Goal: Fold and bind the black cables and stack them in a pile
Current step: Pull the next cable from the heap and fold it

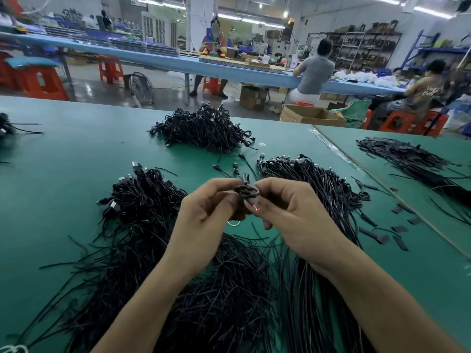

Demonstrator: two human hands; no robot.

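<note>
While both hands' fingers [216,186] curl, they pinch one folded black cable [246,191].

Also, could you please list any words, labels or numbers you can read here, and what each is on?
None can be read for certain.
Brown T-shirt, far right: white lettering on the back, too blurred to read.
Cardboard boxes: no legible print.
Cables: no markings visible.

The folded cable [246,191] is mostly hidden between left hand [204,215] and right hand [288,212]
</note>
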